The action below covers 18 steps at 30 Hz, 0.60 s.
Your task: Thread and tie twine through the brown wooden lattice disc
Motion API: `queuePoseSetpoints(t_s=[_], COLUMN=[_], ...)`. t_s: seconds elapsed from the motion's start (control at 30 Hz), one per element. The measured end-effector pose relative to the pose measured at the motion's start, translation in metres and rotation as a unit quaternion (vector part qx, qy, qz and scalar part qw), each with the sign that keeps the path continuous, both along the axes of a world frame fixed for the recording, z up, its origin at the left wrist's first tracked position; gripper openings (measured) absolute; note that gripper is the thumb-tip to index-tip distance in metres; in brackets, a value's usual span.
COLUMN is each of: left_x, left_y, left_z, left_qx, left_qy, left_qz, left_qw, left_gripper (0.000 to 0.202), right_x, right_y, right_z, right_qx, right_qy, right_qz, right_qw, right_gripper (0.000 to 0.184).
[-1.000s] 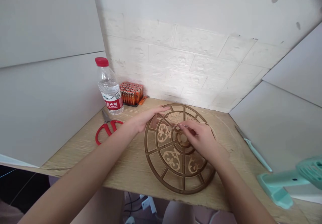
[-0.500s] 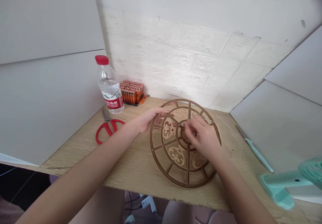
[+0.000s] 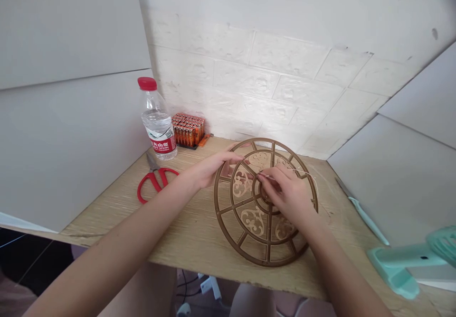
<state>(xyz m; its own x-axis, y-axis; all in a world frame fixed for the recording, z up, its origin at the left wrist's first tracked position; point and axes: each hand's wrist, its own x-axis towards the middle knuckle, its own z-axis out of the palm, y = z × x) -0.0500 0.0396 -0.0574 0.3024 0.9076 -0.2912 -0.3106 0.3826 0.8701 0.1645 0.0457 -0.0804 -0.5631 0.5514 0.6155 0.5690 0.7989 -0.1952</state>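
The person's left hand (image 3: 210, 172) and right hand (image 3: 287, 196) are bare and slim, with long, tapering fingers (image 3: 230, 156); the nails are too small to make out. Behind the left hand, a smooth bare left forearm (image 3: 117, 217) runs to the lower edge of the view. Behind the right hand, a right forearm (image 3: 344, 265) narrows toward its wrist. Well below both hands, under the board, rounded knees (image 3: 249, 303) show; whether cloth covers them cannot be told.
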Motion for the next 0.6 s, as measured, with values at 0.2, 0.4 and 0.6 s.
queuePoseSetpoints(t_s=[0.2,0.4,0.6], left_x=[-0.0005,0.0003,0.0016], left_y=[-0.0018,-0.0021,-0.0079], left_z=[0.0006,0.0009,0.0054], left_qx=[0.017,0.057,0.104], left_qy=[-0.006,-0.006,-0.001], left_qz=[0.009,-0.007,-0.017], left_qw=[1.000,0.998,0.994], left_gripper=[0.032,0.051,0.068], right_x=[0.0012,0.0009,0.0012], right_y=[0.0017,0.0009,0.0000], right_z=[-0.0014,0.0027,0.0037], right_qx=[-0.036,-0.074,-0.081], right_qy=[0.028,0.060,0.061], right_qz=[0.008,0.012,0.019], right_qw=[0.999,0.995,0.995], right_gripper=[0.010,0.007,0.007])
